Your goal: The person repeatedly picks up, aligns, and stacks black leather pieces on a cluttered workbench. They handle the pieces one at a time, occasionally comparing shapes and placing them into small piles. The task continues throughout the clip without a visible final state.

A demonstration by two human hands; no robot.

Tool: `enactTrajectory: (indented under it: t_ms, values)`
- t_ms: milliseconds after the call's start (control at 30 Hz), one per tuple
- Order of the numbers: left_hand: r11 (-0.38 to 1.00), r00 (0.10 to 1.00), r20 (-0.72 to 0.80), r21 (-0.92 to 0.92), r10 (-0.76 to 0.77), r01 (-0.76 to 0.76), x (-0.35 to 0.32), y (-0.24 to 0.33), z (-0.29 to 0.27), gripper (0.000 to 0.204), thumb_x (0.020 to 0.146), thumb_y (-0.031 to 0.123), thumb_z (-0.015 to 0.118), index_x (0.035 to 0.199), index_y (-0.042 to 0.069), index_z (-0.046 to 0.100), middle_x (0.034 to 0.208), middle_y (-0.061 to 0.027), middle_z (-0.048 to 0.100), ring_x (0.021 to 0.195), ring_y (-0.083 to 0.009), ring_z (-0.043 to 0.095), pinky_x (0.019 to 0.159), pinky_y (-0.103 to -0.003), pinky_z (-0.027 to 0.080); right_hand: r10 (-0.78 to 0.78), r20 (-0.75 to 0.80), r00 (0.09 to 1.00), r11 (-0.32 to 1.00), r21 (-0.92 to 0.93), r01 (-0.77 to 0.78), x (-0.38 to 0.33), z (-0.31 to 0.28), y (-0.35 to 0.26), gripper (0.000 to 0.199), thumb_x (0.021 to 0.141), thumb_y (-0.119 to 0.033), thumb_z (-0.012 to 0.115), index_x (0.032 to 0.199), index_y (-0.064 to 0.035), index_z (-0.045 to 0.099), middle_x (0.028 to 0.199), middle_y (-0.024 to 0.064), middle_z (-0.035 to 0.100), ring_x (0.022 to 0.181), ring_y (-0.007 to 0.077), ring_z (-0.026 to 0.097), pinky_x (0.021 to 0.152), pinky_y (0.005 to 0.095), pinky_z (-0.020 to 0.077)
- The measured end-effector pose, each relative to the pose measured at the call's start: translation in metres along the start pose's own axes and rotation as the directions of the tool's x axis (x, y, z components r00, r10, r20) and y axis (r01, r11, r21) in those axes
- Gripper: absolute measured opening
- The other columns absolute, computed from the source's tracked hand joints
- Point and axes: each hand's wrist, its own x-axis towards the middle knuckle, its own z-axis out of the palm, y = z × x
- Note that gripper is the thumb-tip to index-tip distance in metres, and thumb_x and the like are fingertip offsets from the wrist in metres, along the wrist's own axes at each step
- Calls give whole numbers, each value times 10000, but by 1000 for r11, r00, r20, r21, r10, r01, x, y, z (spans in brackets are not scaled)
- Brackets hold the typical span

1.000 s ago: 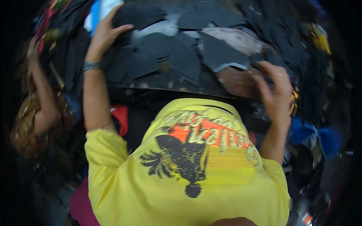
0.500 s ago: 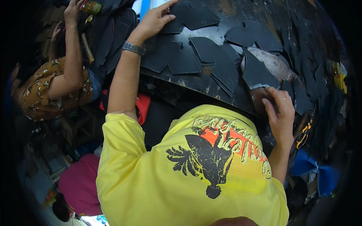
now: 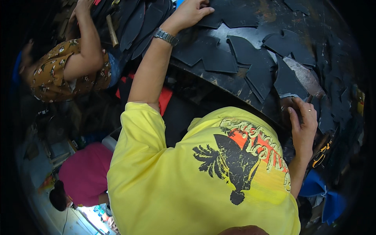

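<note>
My left hand (image 3: 191, 15) reaches over the far part of the dark worktable, a metal watch on its wrist. Its thumb stands apart from the bent fingers, at the edge of a flat black cut piece (image 3: 231, 13); the picture's top edge cuts off part of the hand. My right hand (image 3: 305, 124) is at the near right, thumb and index finger curved and apart. Its index fingertip is close to the pale lower edge of another black piece (image 3: 288, 80). A small dark stub shows beside these fingers; I cannot tell whether the hand touches it.
Several more black pieces lie spread or overlapping on the table (image 3: 207, 76). Yellow-and-black handled scissors (image 3: 322, 154) and blue material (image 3: 323, 196) are below my right hand. At left, a co-worker in a brown flowered top (image 3: 68, 72) sits near a wooden handle (image 3: 112, 30); another person in magenta (image 3: 86, 172) is behind.
The whole view has shifted, so most things appear farther right. Both my hands stay by the same pieces, the right a little nearer me. The co-worker's bottle has left the view.
</note>
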Motion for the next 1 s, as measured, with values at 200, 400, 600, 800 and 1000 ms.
enactTrajectory:
  t_ms: [200, 400, 600, 800, 1000]
  values:
    - [991, 997, -47, 122, 61, -55, -16, 18, -7, 510, 952, 28, 634, 1451, 21, 533, 1263, -123, 675, 1129, -212, 643, 996, -328, 499, 64, 37, 997, 997, 34, -65, 2, 0, -4, 253, 876, -9, 729, 1124, 14, 685, 1000, 155, 693, 949, 333, 623, 880, 400, 479]
    - [968, 995, -81, 251, 54, -32, -50, 41, -23, 389, 949, 107, 679, 1327, 22, 646, 1169, -147, 720, 1056, -218, 686, 940, -316, 524, 33, 60, 998, 999, 36, -35, 2, 0, 1, 217, 915, -5, 710, 1126, 33, 679, 1000, 154, 675, 930, 291, 642, 850, 353, 501]
    - [884, 1000, -7, 467, 30, -24, -106, 60, -21, 501, 859, 233, 829, 1294, 36, 678, 1197, -135, 724, 1104, -246, 698, 971, -339, 531, 27, 51, 998, 995, 99, -32, 0, 1, -1, 156, 925, 17, 700, 1076, 45, 672, 949, 134, 661, 856, 238, 640, 798, 311, 494]
    - [834, 989, -90, 531, -118, 148, -139, 61, -2, 547, 735, 293, 905, 1177, 42, 704, 1083, -118, 661, 1018, -305, 650, 906, -384, 519, -48, 31, 998, 977, 211, 41, 12, 9, -15, 145, 855, 42, 731, 987, 24, 674, 845, 129, 647, 781, 290, 612, 714, 349, 475]
    - [956, 960, -191, 172, -204, 237, -143, 70, -5, 410, 747, 220, 911, 1043, 41, 690, 971, -44, 652, 855, -145, 614, 778, -287, 506, -220, 41, 975, 947, 248, 204, 35, 9, -38, 187, 826, 42, 748, 998, 19, 677, 891, 134, 656, 825, 291, 630, 742, 351, 494]
